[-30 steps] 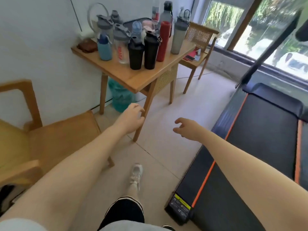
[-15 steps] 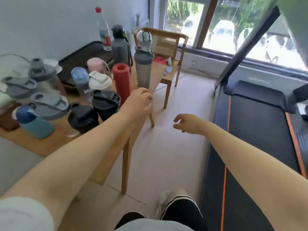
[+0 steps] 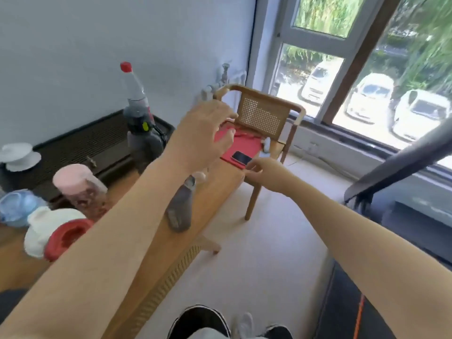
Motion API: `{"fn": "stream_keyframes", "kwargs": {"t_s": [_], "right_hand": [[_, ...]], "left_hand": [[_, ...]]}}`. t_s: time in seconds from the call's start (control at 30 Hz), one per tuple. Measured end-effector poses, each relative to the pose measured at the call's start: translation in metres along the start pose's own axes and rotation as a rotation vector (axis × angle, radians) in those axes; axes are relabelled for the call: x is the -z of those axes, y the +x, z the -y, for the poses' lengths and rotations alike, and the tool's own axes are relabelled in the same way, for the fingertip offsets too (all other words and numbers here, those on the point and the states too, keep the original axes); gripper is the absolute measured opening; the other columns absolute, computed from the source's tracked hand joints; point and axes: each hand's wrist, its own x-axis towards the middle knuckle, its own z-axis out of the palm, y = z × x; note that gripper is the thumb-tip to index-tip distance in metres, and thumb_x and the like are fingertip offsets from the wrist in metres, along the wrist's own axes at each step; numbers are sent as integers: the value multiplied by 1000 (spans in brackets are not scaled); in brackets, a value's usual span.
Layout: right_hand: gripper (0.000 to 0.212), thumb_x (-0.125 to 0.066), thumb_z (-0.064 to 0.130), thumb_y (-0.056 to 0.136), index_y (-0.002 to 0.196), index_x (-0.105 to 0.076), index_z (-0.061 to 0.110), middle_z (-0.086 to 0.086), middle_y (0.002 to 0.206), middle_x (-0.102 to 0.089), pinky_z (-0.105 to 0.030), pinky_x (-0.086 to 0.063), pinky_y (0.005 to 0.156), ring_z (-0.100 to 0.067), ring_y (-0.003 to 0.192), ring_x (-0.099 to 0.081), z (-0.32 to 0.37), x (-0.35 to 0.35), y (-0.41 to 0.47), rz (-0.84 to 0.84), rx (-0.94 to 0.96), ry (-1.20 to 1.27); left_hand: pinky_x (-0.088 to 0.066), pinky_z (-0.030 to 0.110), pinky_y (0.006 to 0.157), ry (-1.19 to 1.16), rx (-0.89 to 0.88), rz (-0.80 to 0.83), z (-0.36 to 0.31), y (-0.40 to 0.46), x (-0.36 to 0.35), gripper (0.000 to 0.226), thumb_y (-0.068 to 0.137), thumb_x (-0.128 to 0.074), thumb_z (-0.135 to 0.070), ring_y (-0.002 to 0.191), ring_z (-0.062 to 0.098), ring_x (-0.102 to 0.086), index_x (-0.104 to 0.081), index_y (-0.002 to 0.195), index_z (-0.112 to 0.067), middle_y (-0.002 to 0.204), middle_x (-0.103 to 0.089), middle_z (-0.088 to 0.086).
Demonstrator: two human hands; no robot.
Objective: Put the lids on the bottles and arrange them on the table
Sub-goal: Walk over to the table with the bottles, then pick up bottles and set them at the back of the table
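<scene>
Several bottles stand on the wooden table (image 3: 220, 189). A grey bottle (image 3: 178, 211) rises near the right edge, partly hidden by my left forearm. My left hand (image 3: 203, 133) hovers just above its top, fingers spread, holding nothing. A red bottle (image 3: 66, 237), a white lid (image 3: 40, 226), a pink bottle (image 3: 75, 184) and a blue lid (image 3: 17, 206) crowd the left. Further back are a dark grey bottle (image 3: 143, 138) and a clear bottle with a red cap (image 3: 133, 89). My right hand (image 3: 256, 167) floats loosely curled and empty by the table's far corner.
A black tray (image 3: 85, 143) lies against the wall with a white lid (image 3: 18, 156) beside it. Past the table, a cane chair (image 3: 264, 113) carries a red cloth and a phone (image 3: 241, 157). A treadmill (image 3: 403, 167) fills the right side, under the window.
The view has swung right and closer to the table. My left hand rose from the table's edge to above the grey bottle. My right hand moved forward to the table's corner.
</scene>
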Motion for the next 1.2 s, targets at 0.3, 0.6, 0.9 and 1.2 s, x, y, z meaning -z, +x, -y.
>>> {"fn": "stream_keyframes", "kwargs": {"t_s": [0.3, 0.6, 0.9, 1.2], "right_hand": [[80, -62, 38, 83, 145, -17, 17, -6, 152, -26, -31, -30, 107, -20, 137, -31, 41, 16, 155, 148, 382, 331], [126, -72, 69, 44, 143, -2, 34, 13, 136, -37, -1, -33, 93, 6, 125, -39, 23, -25, 222, 653, 532, 469], [107, -79, 39, 47, 130, -13, 46, 25, 119, -45, 1, -38, 87, 22, 109, -45, 33, -49, 249, 730, 720, 512], [93, -71, 47, 50, 132, -30, 29, 9, 122, -53, -20, -48, 88, -1, 109, -54, 71, -16, 277, 619, 776, 668]], "left_hand": [[-31, 20, 90, 43, 425, -34, 83, 70, -10, 31, 90, -54, -22, 110, 15, -50, -55, 119, -10, 118, -59, 5], [-20, 43, 111, 618, 691, 263, 151, 93, -17, 82, 77, -56, -58, 140, 29, -14, -27, 141, -16, 152, -21, 12], [-39, 37, 95, 219, 1310, -167, 170, 58, -22, 85, 65, -76, -49, 123, 28, -43, -34, 133, -19, 138, -43, 9], [-41, 25, 78, 233, 1283, -683, 141, 65, -17, 61, 67, -78, -32, 98, 13, -54, -45, 118, -25, 107, -57, -6]]}}
